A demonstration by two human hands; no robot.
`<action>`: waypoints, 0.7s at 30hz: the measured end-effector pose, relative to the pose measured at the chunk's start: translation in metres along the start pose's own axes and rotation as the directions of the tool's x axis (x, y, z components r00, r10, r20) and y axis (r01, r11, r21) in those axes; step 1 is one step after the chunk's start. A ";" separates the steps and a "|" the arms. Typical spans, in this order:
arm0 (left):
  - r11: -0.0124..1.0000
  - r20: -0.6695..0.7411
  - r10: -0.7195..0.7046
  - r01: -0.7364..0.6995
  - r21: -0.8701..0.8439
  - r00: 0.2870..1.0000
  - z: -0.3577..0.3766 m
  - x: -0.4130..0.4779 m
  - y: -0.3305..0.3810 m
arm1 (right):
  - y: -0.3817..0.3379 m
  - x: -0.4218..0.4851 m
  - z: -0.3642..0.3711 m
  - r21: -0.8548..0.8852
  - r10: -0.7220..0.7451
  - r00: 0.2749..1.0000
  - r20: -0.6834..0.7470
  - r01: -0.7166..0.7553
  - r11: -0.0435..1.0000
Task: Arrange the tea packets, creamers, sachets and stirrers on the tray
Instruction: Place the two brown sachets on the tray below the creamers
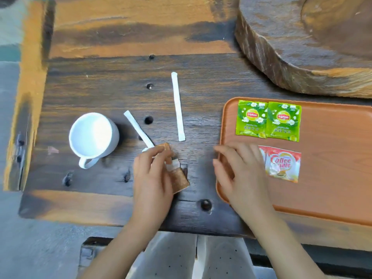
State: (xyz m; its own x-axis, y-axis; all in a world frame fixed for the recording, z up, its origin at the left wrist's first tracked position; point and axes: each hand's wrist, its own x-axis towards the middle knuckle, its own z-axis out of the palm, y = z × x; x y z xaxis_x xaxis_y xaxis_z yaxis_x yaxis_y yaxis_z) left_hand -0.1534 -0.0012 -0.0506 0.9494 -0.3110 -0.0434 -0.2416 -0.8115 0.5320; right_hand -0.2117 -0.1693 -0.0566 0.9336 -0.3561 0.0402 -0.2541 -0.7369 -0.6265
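- The person's legs in pale spotted trousers (pixel 177 256) show below the near edge of the dark wooden table (pixel 100 93).
- The left hand (pixel 153 174), to the left of the orange tray (pixel 332 194), pinches brown sachets (pixel 180 181) between thumb and fingers; how many there are cannot be told. One brown end sticks up past the fingertips and another lies against the table nearer the tray.
- The right hand (pixel 239 172) lies over the tray's left rim with fingers spread and loose, gripping nothing, its fingertips pointing away from the tray.
- On the tray, just beside the right hand, lies a red and white creamer packet (pixel 281 165) printed "Coffee mate", partly covered by the fingers.
- Further back on the tray, two green tea packets, the left one (pixel 251 119) and the right one (pixel 283 121), sit side by side with edges overlapping, each marked "Lipton" above Chinese characters too small to read.
- Left of the tray on the bare table, a short white paper-wrapped stirrer (pixel 136 127) lies slanted, its near end reaching the left hand.
- A longer white stirrer (pixel 178 106) lies nearly straight between that one and the tray.
- Far left of the tray stands an empty white mug (pixel 92 135), handle turned toward the person.
- Behind the tray rests a thick slab of rough wood (pixel 302 47).
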 end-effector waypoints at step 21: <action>0.923 0.096 -0.349 0.360 -0.139 0.932 -0.002 0.021 -0.037 | -0.072 -0.010 0.046 0.096 0.247 0.896 0.369 -0.301 0.949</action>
State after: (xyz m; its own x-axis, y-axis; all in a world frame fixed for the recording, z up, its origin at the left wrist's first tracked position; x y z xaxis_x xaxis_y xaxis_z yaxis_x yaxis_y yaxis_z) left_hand -0.1244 0.0236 -0.0698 0.9500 -0.0544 -0.3074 0.1464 -0.7919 0.5928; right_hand -0.1916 -0.0865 -0.0476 0.8671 -0.2894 -0.4055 -0.4978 -0.5369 -0.6812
